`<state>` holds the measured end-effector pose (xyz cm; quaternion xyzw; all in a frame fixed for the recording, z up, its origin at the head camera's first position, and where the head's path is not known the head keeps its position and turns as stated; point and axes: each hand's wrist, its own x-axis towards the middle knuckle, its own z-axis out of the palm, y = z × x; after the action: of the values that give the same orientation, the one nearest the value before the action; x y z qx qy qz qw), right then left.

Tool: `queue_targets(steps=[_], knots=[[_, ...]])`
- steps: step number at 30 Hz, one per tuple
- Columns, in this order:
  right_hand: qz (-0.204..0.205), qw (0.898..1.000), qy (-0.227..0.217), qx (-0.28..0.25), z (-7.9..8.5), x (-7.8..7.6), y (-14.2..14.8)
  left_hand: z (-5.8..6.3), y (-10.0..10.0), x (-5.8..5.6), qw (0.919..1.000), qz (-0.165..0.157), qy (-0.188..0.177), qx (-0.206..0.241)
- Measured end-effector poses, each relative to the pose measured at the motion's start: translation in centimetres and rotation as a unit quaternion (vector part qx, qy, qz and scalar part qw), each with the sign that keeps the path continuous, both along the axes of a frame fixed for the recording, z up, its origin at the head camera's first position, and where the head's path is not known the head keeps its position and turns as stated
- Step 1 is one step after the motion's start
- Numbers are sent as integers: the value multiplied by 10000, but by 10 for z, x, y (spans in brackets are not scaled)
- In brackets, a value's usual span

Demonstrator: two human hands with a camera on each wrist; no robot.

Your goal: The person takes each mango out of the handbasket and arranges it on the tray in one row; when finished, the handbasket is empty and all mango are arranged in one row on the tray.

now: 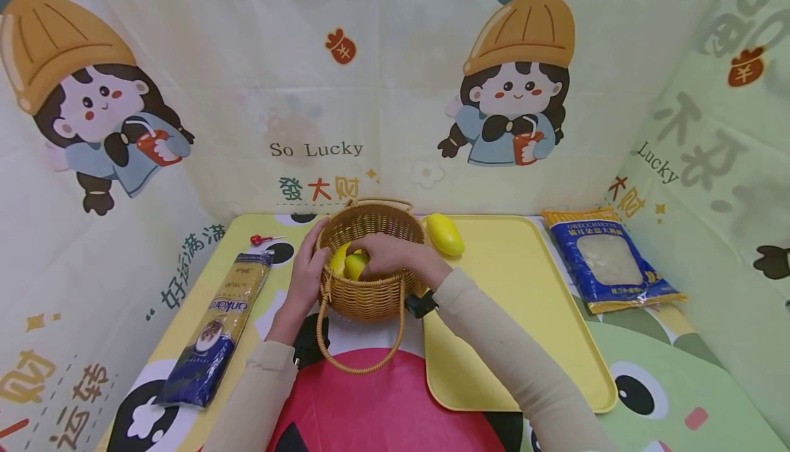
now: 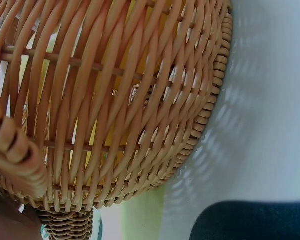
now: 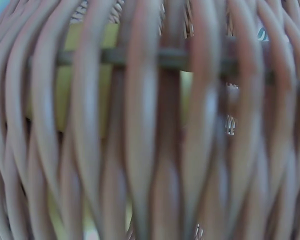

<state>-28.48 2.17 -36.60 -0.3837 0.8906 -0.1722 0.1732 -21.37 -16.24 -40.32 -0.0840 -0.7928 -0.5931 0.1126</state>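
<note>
A woven wicker basket point(image 1: 370, 301) stands at the middle of the table, one handle folded down toward me and the other at the back. My left hand point(image 1: 304, 275) holds its left rim, thumb over the edge. Inside the basket, my right hand point(image 1: 390, 257) reaches over the right side and grips a yellow-green fruit point(image 1: 354, 267). Another yellow fruit point(image 1: 337, 260) lies beside it, partly hidden. The left wrist view shows the basket wall point(image 2: 125, 100) up close with yellow behind the weave. Blurred wicker point(image 3: 142, 125) fills the right wrist view, hiding the right hand.
A yellow tray point(image 1: 512, 301) lies right of the basket, with a yellow mango point(image 1: 445, 234) at its back left corner. Farther right is a blue pasta bag point(image 1: 611, 260). On the left are a long pasta packet point(image 1: 216, 335) and a small red lollipop point(image 1: 259, 239).
</note>
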Motion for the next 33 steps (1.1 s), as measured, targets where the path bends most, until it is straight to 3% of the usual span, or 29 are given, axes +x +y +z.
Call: queue_targets(steps=[11, 24, 33], knots=[[232, 9983, 57, -530, 2, -2, 2, -1, 0, -1, 9999, -14, 132, 27], [-372, 9928, 423, -1057, 5, -1, 7, -2, 0, -3, 10000, 0, 0, -15], [-490, 9881, 490, -1372, 3, -2, 9, -2, 0, -2, 9999, -29, -69, 67]])
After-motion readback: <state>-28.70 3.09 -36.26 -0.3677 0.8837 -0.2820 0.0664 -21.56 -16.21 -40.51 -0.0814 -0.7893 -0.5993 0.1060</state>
